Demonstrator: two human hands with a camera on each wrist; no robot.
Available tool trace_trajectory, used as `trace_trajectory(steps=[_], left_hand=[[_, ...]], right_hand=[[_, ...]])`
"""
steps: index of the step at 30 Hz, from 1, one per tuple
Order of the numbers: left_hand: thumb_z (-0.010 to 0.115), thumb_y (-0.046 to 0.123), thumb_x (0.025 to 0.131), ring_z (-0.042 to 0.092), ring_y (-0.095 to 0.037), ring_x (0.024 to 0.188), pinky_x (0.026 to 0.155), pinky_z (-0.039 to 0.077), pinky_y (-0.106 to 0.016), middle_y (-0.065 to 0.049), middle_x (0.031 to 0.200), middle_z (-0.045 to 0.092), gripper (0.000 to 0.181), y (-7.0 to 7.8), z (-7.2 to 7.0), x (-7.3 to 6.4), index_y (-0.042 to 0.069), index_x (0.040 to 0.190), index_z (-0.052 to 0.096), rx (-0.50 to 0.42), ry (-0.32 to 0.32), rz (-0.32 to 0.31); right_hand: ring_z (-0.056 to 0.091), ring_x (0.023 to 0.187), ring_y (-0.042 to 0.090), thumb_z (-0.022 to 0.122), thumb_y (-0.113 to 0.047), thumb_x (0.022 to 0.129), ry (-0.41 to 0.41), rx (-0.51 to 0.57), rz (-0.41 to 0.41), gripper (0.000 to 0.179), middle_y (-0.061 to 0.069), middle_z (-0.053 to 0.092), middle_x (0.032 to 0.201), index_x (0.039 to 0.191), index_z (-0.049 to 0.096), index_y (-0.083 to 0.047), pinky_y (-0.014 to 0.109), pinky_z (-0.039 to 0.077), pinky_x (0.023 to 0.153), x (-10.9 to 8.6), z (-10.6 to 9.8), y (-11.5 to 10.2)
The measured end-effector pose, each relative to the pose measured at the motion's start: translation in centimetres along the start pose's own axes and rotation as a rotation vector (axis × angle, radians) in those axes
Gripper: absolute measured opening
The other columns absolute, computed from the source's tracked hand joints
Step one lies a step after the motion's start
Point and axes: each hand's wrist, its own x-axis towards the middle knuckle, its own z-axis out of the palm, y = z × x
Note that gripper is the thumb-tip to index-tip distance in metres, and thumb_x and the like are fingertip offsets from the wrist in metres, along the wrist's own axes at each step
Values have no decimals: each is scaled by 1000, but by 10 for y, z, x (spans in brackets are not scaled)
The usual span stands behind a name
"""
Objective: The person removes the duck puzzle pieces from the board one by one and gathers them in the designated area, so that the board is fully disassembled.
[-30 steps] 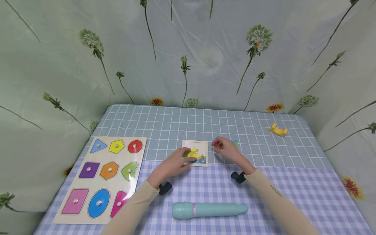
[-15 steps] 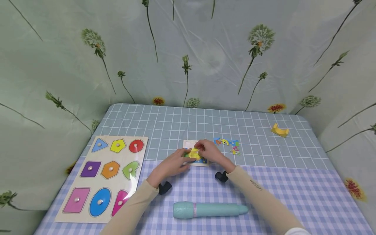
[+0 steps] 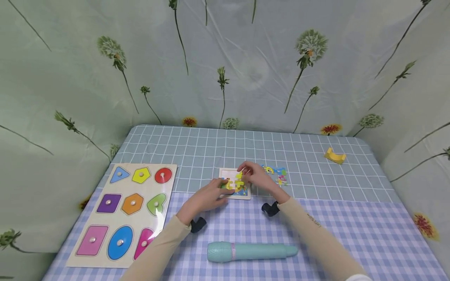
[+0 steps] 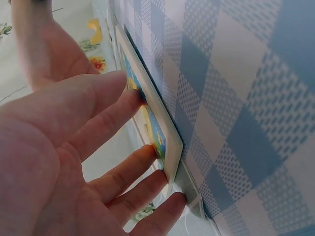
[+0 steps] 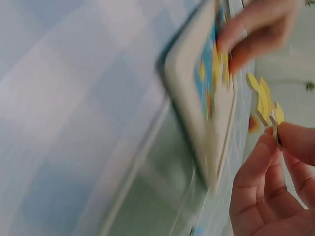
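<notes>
A small square jigsaw puzzle with a pale wooden frame [image 3: 242, 197] lies flat on the table, its lower part filled with a yellow, green and blue picture. My left hand [image 3: 205, 197] rests on it from the left, fingers spread and fairly straight; in the left wrist view its fingertips [image 4: 152, 153] touch the picture and frame edge. Over the right side of the board, my right hand [image 3: 259, 178] pinches a yellow puzzle piece [image 5: 264, 101] between thumb and fingers, held up above the board. Part of the picture is hidden beneath the left fingers.
Several loose puzzle pieces [image 3: 281, 171] lie right of the board. A wooden shape board [image 3: 166, 187] with knobbed pieces occupies the left side. A teal microphone-shaped toy [image 3: 260, 251] lies in front, and a yellow curved block [image 3: 334, 157] sits at the back right.
My right hand moved left from beside the loose pieces onto the puzzle, then lifted slightly up and right with the yellow puzzle piece. The left hand stayed on the board.
</notes>
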Motion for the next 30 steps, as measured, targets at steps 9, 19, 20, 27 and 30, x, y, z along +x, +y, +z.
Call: trace_trajectory(steps=[9, 19, 20, 27, 30], left_hand=[[64, 23, 92, 39, -34, 127, 100, 39, -45, -19, 140, 43, 38, 2, 0, 0, 14, 129, 63, -37, 10, -22], [64, 23, 92, 40, -34, 126, 100, 39, -44, -18, 140, 44, 36, 1, 1, 0, 15, 128, 64, -42, 33, -10], [64, 23, 93, 41, -34, 126, 100, 39, -44, -18, 139, 44, 36, 1, 1, 0, 15, 127, 64, -39, 37, -9], [63, 23, 94, 44, -34, 121, 97, 41, -44, -18, 136, 46, 34, 0, 3, 0, 15, 126, 65, -27, 67, 8], [63, 23, 94, 45, -33, 120, 97, 40, -44, -18, 134, 46, 33, -1, 3, 0, 15, 125, 66, -26, 81, 22]], right_hand=[[51, 66, 12, 61, 5, 81, 139, -22, 162, 18, 9, 58, 79, 98, 58, 9, 26, 45, 58, -29, -49, 22], [52, 69, 17, 59, 7, 79, 207, -279, 133, 12, 9, 60, 76, 90, 61, 7, 27, 43, 60, -37, -68, 41], [52, 68, 17, 59, 7, 78, 205, -299, 109, 12, 9, 59, 75, 90, 61, 7, 27, 42, 60, -37, -68, 42], [49, 65, 15, 59, 10, 76, 183, -434, 8, 11, 3, 56, 70, 84, 61, 3, 28, 40, 60, -32, -63, 46], [49, 65, 16, 59, 10, 76, 168, -460, 26, 11, 3, 56, 70, 83, 61, 2, 28, 40, 60, -31, -62, 45]])
